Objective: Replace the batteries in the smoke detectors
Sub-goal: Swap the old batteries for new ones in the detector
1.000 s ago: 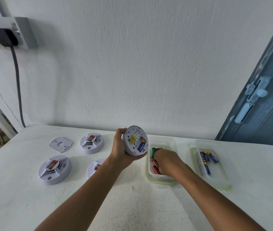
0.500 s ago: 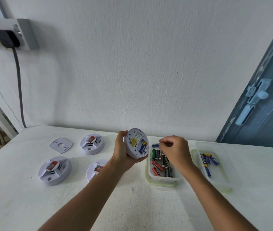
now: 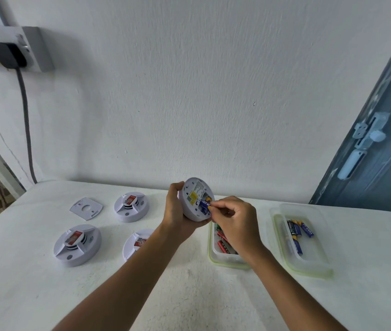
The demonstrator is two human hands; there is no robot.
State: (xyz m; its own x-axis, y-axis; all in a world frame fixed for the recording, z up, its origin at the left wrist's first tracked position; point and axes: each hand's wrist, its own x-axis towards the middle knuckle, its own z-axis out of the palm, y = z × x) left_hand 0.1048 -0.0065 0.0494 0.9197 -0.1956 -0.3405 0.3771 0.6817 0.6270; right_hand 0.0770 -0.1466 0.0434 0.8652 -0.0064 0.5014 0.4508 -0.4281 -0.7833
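Observation:
My left hand grips a white round smoke detector, held up with its back facing me. A blue battery sits in its open compartment. My right hand pinches that battery at its right end with thumb and fingertips. Under my right wrist a clear tray holds several red, green and dark batteries. A second clear tray to the right holds several blue batteries.
Three more white smoke detectors lie on the white table: one far, one near left, one partly hidden by my left forearm. A white mounting plate lies far left. A blue door stands at right.
My right hand rose out of the tray of mixed batteries and came left to the detector, where it now pinches the blue battery in the compartment. The left hand kept hold of the detector.

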